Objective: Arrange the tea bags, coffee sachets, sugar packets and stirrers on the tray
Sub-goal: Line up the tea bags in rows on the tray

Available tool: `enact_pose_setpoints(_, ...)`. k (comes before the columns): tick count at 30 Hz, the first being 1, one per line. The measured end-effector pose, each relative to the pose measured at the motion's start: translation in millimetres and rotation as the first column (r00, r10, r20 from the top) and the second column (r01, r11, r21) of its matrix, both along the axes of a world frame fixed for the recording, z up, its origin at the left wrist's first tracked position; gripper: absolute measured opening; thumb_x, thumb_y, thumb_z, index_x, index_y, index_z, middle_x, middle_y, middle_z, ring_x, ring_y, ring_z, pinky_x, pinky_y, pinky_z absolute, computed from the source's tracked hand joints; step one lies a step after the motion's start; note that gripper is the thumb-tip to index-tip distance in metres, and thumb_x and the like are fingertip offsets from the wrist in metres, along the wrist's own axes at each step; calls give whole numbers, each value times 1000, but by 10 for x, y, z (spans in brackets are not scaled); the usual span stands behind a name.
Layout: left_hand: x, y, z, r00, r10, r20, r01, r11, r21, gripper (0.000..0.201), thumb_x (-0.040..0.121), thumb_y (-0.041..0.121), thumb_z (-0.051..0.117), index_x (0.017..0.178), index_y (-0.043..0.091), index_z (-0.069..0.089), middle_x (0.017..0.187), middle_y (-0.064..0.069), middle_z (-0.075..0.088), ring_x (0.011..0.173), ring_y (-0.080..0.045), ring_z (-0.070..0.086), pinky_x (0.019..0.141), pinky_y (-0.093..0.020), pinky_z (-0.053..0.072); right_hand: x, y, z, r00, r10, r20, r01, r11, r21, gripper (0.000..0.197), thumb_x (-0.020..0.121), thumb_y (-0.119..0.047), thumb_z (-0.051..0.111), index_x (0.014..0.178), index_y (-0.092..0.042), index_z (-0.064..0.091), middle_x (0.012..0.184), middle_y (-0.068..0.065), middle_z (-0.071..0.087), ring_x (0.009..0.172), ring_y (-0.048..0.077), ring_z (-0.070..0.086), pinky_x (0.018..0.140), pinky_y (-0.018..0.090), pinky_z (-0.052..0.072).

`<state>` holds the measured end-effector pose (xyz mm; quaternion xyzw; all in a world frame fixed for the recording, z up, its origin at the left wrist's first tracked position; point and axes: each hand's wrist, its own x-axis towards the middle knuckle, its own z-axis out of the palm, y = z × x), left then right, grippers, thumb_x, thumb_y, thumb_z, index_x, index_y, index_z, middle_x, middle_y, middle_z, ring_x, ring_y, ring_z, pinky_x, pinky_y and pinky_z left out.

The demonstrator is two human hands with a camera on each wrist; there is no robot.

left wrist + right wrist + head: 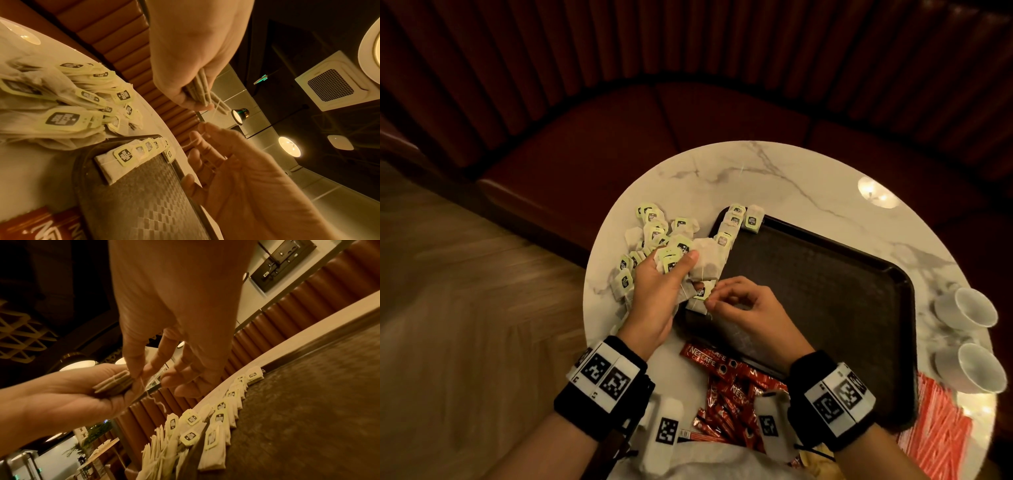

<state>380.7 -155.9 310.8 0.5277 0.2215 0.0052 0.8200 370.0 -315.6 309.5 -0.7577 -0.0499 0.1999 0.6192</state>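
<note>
My left hand grips a bunch of tea bags above the dark tray's near left corner. In the left wrist view the bunch shows edge-on between the fingers. With thumb and forefinger, my right hand pinches a thin white string right beside the bunch. A row of tea bags lies along the tray's left edge. Loose tea bags are heaped on the marble table left of the tray. Red coffee sachets lie near the front edge.
Red-and-white striped packets are piled at the table's right front. Two white cups stand right of the tray. A dark red bench curves behind the round table. Wooden floor lies to the left.
</note>
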Motion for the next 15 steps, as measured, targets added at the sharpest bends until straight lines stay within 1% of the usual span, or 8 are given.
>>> enact_pose_setpoints(2,-5,-1,14,1000,-14,-6,14,1000,8,24,89,7,66,113,10,66,103,-9,74,94,-30,72,77,-43,60,6,-19,-19,1000,15,-14,-15,1000,-3,8,89,-11,70,89,-6,76,108,1,65,97,7,65,87,18,50)
enact_pose_setpoints(3,-10,2,22,1000,-24,-9,24,1000,11,25,89,7,66,113,10,65,102,-9,75,93,-29,72,74,-41,60,14,-30,-31,1000,18,-24,-18,1000,-8,8,89,-12,69,90,-6,75,107,1,65,96,8,65,86,17,50)
enact_pose_setpoints(4,-12,5,25,999,-36,-13,36,999,10,27,88,7,67,115,9,65,103,-9,75,92,-30,72,74,-41,60,26,-42,-45,999,15,-38,-15,1000,-13,8,89,-13,69,90,-7,75,106,1,66,96,8,65,85,18,51)
enact_pose_setpoints(7,-17,15,28,996,-79,-28,79,997,8,29,87,6,68,116,8,64,105,-11,74,95,-31,71,82,-50,58,79,-84,-50,995,7,-100,-10,999,-34,10,90,-16,69,95,-9,74,101,1,71,94,11,68,82,21,55)
enact_pose_setpoints(9,-20,15,28,993,-116,-38,117,993,22,28,86,7,70,113,8,66,105,-11,74,97,-31,71,87,-56,55,154,-123,-31,993,18,-115,-29,995,-98,10,90,-20,70,96,-13,73,98,0,73,92,11,69,83,25,57)
enact_pose_setpoints(11,-28,18,37,987,-159,-37,161,986,45,27,85,7,71,111,7,67,103,-11,74,97,-32,71,88,-60,53,272,-191,-6,997,49,-59,-60,977,-207,8,90,-22,71,96,-18,73,97,-3,73,91,7,69,83,24,56)
enact_pose_setpoints(13,-42,24,55,977,-211,-39,213,974,77,25,84,6,71,108,6,67,101,-11,75,95,-32,71,87,-63,52,398,-259,57,994,102,29,-89,953,-291,7,90,-21,70,97,-22,72,98,-7,72,90,3,67,81,19,53)
enact_pose_setpoints(15,-57,33,67,966,-256,-44,260,959,117,25,83,6,72,107,7,67,98,-10,75,93,-30,72,82,-60,55,499,-305,156,987,137,90,-100,938,-333,8,91,-21,68,97,-24,71,98,-9,71,90,0,65,79,14,50)
